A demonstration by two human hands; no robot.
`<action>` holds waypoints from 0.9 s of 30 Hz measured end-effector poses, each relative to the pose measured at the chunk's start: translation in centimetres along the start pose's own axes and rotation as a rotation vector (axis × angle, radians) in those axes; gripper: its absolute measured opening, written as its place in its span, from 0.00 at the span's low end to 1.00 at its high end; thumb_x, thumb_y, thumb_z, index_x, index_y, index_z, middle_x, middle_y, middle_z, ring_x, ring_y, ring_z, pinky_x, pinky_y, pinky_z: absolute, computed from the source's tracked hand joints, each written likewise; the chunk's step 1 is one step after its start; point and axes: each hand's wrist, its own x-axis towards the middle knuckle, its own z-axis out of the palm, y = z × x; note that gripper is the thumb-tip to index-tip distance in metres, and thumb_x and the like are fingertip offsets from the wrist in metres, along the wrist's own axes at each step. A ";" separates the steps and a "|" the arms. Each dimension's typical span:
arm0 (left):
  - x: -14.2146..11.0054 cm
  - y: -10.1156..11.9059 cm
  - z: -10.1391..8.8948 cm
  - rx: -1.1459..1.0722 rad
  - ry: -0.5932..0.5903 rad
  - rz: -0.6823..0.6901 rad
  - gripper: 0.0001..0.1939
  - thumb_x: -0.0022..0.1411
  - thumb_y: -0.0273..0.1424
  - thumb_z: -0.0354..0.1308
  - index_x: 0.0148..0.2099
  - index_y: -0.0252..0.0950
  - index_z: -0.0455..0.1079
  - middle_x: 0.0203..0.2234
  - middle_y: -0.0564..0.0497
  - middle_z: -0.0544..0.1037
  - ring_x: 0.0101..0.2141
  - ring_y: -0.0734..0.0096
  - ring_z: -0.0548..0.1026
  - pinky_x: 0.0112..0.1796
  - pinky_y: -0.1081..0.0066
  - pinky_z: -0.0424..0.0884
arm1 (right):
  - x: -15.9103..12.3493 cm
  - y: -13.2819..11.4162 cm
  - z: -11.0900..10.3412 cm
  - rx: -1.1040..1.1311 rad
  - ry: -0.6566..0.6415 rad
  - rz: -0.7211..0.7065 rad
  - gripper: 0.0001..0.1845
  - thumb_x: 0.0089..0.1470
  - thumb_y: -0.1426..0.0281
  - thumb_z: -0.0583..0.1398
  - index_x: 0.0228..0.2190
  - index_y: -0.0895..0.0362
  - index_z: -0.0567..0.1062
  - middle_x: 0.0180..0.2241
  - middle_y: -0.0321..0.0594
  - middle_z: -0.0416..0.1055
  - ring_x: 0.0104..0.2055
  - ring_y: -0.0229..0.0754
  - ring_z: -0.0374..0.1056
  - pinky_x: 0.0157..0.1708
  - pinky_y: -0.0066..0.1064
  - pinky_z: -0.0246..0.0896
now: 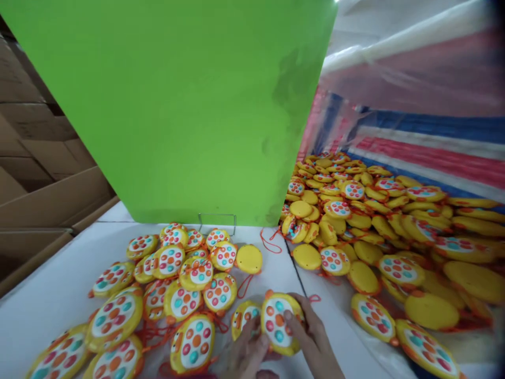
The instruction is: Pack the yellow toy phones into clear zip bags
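A yellow duck-like toy (275, 316) with a white face of coloured push bubbles is held near the bottom middle of the view. My right hand (313, 339) grips its right side, thumb on the bubble face and fingers behind the edge. My left hand (248, 350) closes on its lower left edge, with the thumb against the rim. Just left of it, partly covered by my left fingers, is a second yellow bubble toy (240, 314); whether that hand touches it I cannot tell. Another bubble toy (193, 345) lies face up left of my hands.
Several more such toys (183, 301) lie loosely grouped on the white table (272, 273), orange cords among them. A green board (189, 116) stands behind, with a wire stand (216, 215) at its foot. At right spreads a large heap of toys (366, 252); cardboard boxes (43, 205) are at left.
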 end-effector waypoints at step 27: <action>-4.0 3.3 -1.7 0.444 0.102 0.296 0.27 0.48 0.43 0.61 0.51 0.40 0.69 0.49 0.47 0.73 0.49 0.53 0.70 0.48 0.64 0.68 | -1.8 -2.4 2.6 0.294 -0.447 0.025 0.17 0.50 0.58 0.61 0.40 0.54 0.75 0.37 0.42 0.76 0.39 0.46 0.70 0.40 0.32 0.64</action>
